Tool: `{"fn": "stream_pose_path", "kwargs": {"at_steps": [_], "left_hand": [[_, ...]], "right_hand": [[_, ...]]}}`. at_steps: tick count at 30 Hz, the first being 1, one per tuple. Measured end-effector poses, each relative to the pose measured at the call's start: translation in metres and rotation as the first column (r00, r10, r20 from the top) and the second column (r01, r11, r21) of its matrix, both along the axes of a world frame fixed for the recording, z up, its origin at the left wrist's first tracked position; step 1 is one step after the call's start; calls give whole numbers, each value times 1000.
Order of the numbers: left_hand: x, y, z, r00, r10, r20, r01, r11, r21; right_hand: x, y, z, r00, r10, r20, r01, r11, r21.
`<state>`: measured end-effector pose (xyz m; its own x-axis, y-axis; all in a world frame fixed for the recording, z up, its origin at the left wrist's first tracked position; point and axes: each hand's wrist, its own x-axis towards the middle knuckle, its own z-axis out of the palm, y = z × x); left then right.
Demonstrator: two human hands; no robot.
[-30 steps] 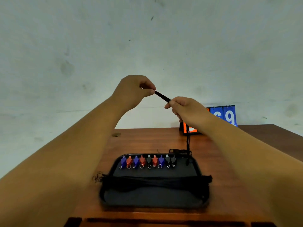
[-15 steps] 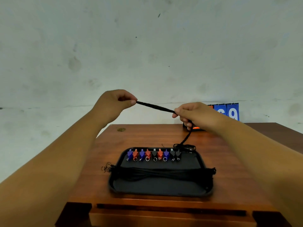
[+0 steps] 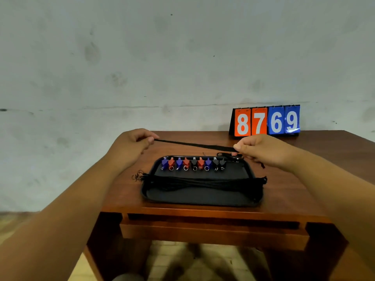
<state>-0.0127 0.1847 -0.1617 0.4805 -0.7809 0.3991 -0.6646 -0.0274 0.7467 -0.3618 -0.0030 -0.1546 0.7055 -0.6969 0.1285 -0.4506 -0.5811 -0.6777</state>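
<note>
Cord (image 3: 194, 145) black, thin, pulled taut

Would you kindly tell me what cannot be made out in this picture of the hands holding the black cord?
Head view: the left hand hides its grip on the black cord.
Head view: the right hand covers where the cord runs on.
Head view: the coloured pieces in the tray are too small to identify.
Head view: the cord bundle is too dark to count strands.

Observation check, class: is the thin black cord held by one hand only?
No, left hand and right hand both pinch the black cord.
</note>
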Motion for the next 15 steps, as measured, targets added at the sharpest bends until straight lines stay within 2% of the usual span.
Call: {"fn": "stream_pose_path", "kwargs": {"at_steps": [4,9,15], "left_hand": [[0,9,-23,999,-1,32,0,999,34],[6,15,-49,999,30,23,-32,998,57],[7,19,-70,998,43,-41,-41,998,52]], "right_hand": [[-11,0,-22,998,-52,-29,50,997,-52],[-20,-3,-44,992,-124,10,124,986,-115],[-28,-2,-67,980,-187,69,196,968,-157]]}}
